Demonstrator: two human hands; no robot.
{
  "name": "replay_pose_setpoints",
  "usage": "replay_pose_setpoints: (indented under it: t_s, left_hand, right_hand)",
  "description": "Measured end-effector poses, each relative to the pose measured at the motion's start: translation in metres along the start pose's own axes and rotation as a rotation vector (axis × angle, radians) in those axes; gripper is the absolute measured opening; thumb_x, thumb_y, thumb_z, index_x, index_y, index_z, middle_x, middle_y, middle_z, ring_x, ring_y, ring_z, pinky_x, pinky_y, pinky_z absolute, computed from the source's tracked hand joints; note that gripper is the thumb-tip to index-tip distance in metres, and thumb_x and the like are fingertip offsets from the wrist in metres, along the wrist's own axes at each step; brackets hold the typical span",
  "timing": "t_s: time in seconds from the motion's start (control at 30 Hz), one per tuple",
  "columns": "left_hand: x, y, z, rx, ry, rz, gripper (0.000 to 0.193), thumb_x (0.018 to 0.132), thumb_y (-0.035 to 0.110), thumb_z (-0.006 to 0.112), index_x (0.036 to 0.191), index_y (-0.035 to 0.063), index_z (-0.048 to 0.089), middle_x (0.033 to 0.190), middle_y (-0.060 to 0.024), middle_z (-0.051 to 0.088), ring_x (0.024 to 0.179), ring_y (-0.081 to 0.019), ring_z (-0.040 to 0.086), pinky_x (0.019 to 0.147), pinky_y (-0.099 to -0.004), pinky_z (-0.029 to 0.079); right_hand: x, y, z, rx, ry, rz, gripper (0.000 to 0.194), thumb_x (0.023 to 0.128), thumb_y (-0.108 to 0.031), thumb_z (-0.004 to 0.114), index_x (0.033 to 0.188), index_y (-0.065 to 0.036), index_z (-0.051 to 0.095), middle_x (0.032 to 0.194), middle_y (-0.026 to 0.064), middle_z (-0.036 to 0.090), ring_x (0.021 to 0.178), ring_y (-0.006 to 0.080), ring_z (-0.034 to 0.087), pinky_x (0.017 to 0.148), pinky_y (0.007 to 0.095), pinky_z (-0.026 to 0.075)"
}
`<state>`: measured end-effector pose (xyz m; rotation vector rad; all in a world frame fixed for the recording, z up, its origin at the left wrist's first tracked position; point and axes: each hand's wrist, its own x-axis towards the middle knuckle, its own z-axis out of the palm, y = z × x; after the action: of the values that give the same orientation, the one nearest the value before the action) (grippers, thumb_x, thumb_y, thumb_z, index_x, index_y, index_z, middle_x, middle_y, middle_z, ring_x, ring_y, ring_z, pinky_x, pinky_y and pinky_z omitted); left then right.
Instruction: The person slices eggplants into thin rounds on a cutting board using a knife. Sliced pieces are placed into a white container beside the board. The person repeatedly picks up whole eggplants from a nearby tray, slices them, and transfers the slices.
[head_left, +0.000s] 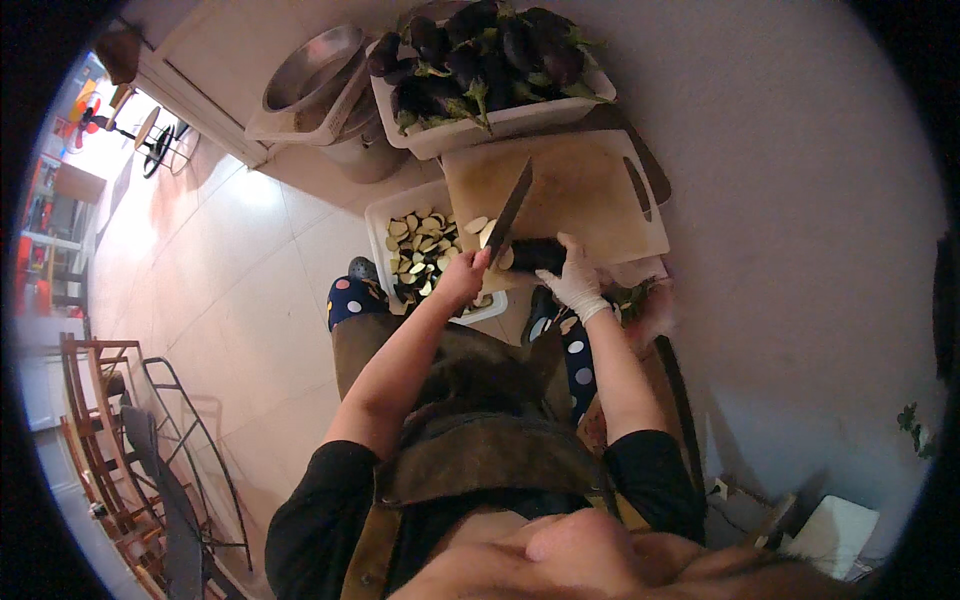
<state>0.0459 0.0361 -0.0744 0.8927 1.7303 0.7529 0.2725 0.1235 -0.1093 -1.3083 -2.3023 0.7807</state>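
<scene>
My bare left hand (463, 279) grips the handle of a kitchen knife (514, 202), its blade angled up and away over a white plastic cutting board (577, 187). In a thin glove, my right hand (576, 281) holds a dark eggplant (536, 256) on the board's near part. The eggplant's pale cut end faces the knife. A few eggplant slices (477, 225) lie at the board's left edge. Below that edge, a white plastic tub (380, 238) holds many cut slices (424, 244).
A white bin (517, 116) heaped with whole eggplants (480, 60) stands beyond the board. Left of it, a metal bowl (315, 67) rests on a plastic basket (289, 129). A wall (772, 187) rises on the right. A folding metal frame (187, 420) and wooden furniture (97, 405) stand at left.
</scene>
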Motion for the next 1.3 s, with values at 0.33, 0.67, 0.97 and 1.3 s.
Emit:
replay_pose_setpoints:
  t_s: [0.33, 0.67, 0.97, 1.3]
  left_hand:
    - [-0.063, 0.014, -0.045, -0.075, -0.122, -0.025, 0.043, 0.096, 0.043, 0.042, 0.092, 0.0021, 0.053, 0.052, -0.0026, 0.046, 0.039, -0.0131, 0.044, 0.038, -0.0298, 0.036]
    - [-0.020, -0.005, 0.001, 0.337, 0.059, 0.118, 0.051, 0.093, 0.046, 0.043, 0.093, -0.0023, 0.059, 0.085, -0.0252, 0.063, 0.086, -0.0423, 0.059, 0.076, -0.0472, 0.046]
    - [-0.012, 0.003, -0.020, -0.044, 0.126, 0.090, 0.045, 0.094, 0.043, 0.044, 0.092, -0.0003, 0.056, 0.060, -0.0084, 0.053, 0.048, -0.0180, 0.053, 0.047, -0.0336, 0.043]
    - [-0.039, -0.008, -0.026, 0.091, -0.015, 0.045, 0.048, 0.094, 0.045, 0.044, 0.092, -0.0013, 0.056, 0.059, -0.0107, 0.053, 0.046, -0.0214, 0.054, 0.046, -0.0350, 0.043]
  right_hand:
    - [0.035, -0.042, -0.006, -0.439, -0.217, 0.040, 0.084, 0.066, -0.025, 0.079, 0.136, -0.013, 0.035, 0.141, 0.0117, 0.030, 0.123, 0.0399, 0.036, 0.097, 0.0435, 0.042]
    - [0.013, -0.025, 0.024, -0.527, -0.013, -0.063, 0.072, 0.070, -0.007, 0.066, 0.134, -0.011, 0.034, 0.138, 0.0136, 0.032, 0.123, 0.0388, 0.034, 0.097, 0.0438, 0.042]
    - [0.032, -0.047, 0.007, -0.370, -0.128, 0.156, 0.081, 0.061, -0.002, 0.072, 0.133, -0.008, 0.035, 0.136, 0.0186, 0.029, 0.119, 0.0427, 0.037, 0.101, 0.0440, 0.036]
    - [0.029, -0.054, 0.037, -0.488, 0.068, 0.111, 0.077, 0.062, -0.001, 0.069, 0.131, -0.007, 0.037, 0.137, 0.0182, 0.030, 0.120, 0.0424, 0.035, 0.100, 0.0429, 0.036]
